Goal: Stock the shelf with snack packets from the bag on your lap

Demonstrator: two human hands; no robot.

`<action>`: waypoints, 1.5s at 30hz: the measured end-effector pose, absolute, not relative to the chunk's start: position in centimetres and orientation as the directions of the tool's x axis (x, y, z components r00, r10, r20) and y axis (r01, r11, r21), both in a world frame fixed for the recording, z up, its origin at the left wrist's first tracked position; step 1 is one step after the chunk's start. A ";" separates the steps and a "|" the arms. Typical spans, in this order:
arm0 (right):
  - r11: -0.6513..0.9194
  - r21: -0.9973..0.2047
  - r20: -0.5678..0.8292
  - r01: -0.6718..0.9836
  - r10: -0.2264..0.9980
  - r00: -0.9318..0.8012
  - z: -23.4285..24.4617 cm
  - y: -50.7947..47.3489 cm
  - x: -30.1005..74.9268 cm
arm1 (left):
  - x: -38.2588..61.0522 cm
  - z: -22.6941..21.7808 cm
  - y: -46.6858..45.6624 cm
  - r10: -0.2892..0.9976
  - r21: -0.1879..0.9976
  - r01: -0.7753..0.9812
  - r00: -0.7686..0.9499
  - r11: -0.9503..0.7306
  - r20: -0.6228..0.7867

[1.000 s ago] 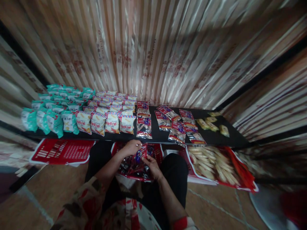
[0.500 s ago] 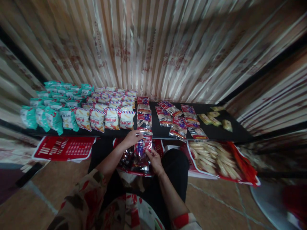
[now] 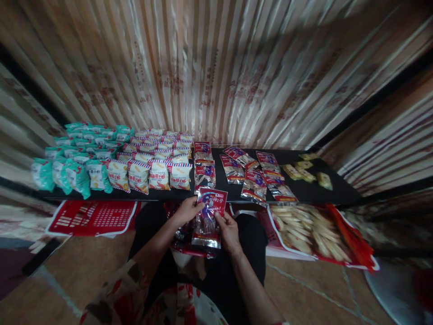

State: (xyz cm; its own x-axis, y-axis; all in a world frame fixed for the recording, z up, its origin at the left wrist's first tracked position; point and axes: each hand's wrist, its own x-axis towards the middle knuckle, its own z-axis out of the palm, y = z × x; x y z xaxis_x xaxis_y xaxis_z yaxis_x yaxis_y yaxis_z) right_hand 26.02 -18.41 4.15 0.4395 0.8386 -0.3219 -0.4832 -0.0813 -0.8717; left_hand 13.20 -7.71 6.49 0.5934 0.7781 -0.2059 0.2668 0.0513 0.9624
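Note:
I hold a red and silver snack packet (image 3: 209,215) upright in front of me with both hands. My left hand (image 3: 187,210) grips its upper left edge, and my right hand (image 3: 228,229) grips its right side. Beneath it sits a red basket (image 3: 187,243) with more packets of the same kind. Just beyond, on the black shelf (image 3: 338,192), lie matching red and silver packets (image 3: 204,164) in loose rows.
Teal packets (image 3: 74,158) and red-striped white packets (image 3: 158,167) fill the shelf's left part; small yellow packets (image 3: 306,170) lie at its right. An upturned red basket (image 3: 91,217) lies on the floor at left, another with pale biscuit packs (image 3: 306,230) at right. A striped curtain (image 3: 216,72) hangs behind.
The packet has come up out of the basket between my hands and now stands flat, face up, near the shelf's front edge. The view shifted slightly.

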 end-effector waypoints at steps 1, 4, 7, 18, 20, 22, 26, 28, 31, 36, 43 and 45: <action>-0.079 -0.873 -0.321 -0.481 0.835 0.446 4.4 -18.3 26.1 | 13.2 6.5 -7.7 0.778 0.962 0.270 0.593 0.049 -0.207; -0.071 -0.888 -0.308 -0.454 0.826 0.472 5.2 -18.1 26.1 | 13.4 6.6 -7.8 0.785 0.957 0.289 0.587 0.027 -0.199; -0.082 -0.905 -0.305 -0.417 0.808 0.505 5.8 -18.0 26.1 | 13.8 6.7 -8.0 0.798 0.955 0.296 0.569 0.026 -0.198; -0.074 -0.934 -0.273 -0.350 0.781 0.562 5.1 -17.9 26.9 | 14.9 6.3 -9.5 0.863 0.918 0.396 0.459 0.013 -0.210; -0.076 -0.937 -0.276 -0.341 0.761 0.587 5.3 -18.1 27.0 | 15.2 6.5 -10.0 0.876 0.901 0.433 0.430 0.010 -0.217; -0.084 -0.941 -0.278 -0.327 0.742 0.610 5.7 -18.3 27.2 | 15.6 6.9 -10.7 0.886 0.883 0.469 0.409 0.001 -0.218; -0.071 -0.942 -0.273 -0.327 0.728 0.628 6.1 -18.6 27.7 | 16.4 7.7 -12.2 0.925 0.846 0.530 0.347 -0.057 -0.156; -0.068 -0.946 -0.266 -0.316 0.720 0.641 6.3 -18.7 27.9 | 16.7 8.1 -12.9 0.940 0.827 0.550 0.330 -0.116 -0.088; -0.067 -0.958 -0.244 -0.280 0.706 0.665 6.7 -19.0 28.1 | 17.1 8.7 -13.6 0.941 0.801 0.560 0.338 -0.209 0.009; -0.060 -0.976 -0.189 -0.210 0.714 0.674 8.4 -19.6 28.1 | 17.6 9.4 -14.3 0.922 0.762 0.570 0.378 -0.307 0.089; -0.048 -0.996 -0.083 -0.071 0.725 0.684 9.9 -19.8 27.6 | 18.6 9.0 -14.9 0.893 0.722 0.556 0.405 -0.412 0.197; -0.045 -0.997 -0.077 -0.065 0.730 0.679 9.7 -19.8 27.6 | 19.0 8.7 -15.1 0.893 0.747 0.531 0.410 -0.400 0.186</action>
